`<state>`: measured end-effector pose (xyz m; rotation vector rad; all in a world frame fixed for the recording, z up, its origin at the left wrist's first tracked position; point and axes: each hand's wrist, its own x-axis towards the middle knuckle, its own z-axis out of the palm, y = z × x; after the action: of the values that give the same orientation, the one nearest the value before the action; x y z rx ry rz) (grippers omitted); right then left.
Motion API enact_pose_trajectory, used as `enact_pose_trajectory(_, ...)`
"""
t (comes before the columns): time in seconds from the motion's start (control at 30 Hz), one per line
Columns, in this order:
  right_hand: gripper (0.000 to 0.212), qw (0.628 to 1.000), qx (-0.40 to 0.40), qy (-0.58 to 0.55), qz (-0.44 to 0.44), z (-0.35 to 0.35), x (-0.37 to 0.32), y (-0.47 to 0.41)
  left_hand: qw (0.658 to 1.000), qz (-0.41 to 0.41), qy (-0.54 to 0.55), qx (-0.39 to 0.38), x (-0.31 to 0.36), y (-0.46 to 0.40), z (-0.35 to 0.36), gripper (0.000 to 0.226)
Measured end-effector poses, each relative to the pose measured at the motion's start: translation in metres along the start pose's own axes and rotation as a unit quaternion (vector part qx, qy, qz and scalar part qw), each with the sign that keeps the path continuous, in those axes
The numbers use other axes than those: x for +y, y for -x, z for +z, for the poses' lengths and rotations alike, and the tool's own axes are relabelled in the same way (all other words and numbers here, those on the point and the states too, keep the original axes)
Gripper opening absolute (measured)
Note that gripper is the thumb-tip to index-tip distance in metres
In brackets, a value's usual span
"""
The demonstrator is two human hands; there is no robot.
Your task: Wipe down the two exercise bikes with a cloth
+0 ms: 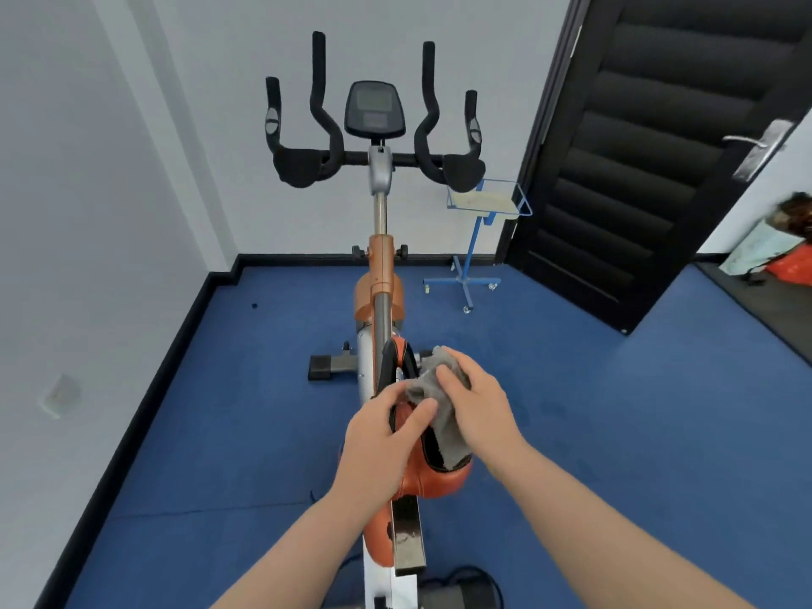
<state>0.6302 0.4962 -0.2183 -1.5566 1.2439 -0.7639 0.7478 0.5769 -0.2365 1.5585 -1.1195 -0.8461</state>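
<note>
An orange and silver exercise bike (380,274) stands in front of me, with black handlebars (325,125) and a console (374,109) at the far end. Its orange and black saddle (435,476) is directly below my hands. A grey cloth (444,415) lies over the saddle. My right hand (476,410) grips the cloth from above on the saddle's right side. My left hand (382,437) lies on the saddle's left side, thumb touching the cloth's edge. Only one bike is in view.
A blue wheeled stand (472,257) with a wire tray stands by the far wall, right of the bike. A black door (637,169) hangs open on the right. Blue carpet (219,410) covers the floor. White walls close in on the left and behind.
</note>
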Motion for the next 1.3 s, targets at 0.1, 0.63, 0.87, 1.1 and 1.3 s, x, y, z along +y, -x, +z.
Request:
enact_pose_trajectory(0.1, 0.028, 0.994, 0.0, -0.109, 0.022, -0.014, -0.016, 0.009, 0.994, -0.01, 0.108, -0.018, 0.024, -0.006, 0.006, 0.013)
enact_pose_trajectory(0.63, 0.039, 0.987, 0.134, 0.092, -0.012, -0.133, 0.034, 0.048, 0.97, 0.127, -0.055, -0.2, 0.076, -0.049, 0.075, 0.012)
enact_pose_trajectory(0.87, 0.042, 0.996, -0.014, 0.043, -0.071, -0.225, 0.039, 0.04, 0.957, 0.152, -0.091, -0.228, 0.099, -0.043, 0.164, 0.015)
enact_pose_trajectory(1.1, 0.008, 0.994, 0.009, 0.081, -0.078, -0.334, 0.068, 0.028, 0.951, 0.172, -0.132, -0.219, 0.13, -0.052, 0.27, 0.02)
enact_pose_trajectory(1.3, 0.014, 0.982, 0.071, 0.148, -0.092, -0.401, 0.09, 0.013, 0.95, 0.141, -0.147, -0.236, 0.139, -0.058, 0.322, 0.018)
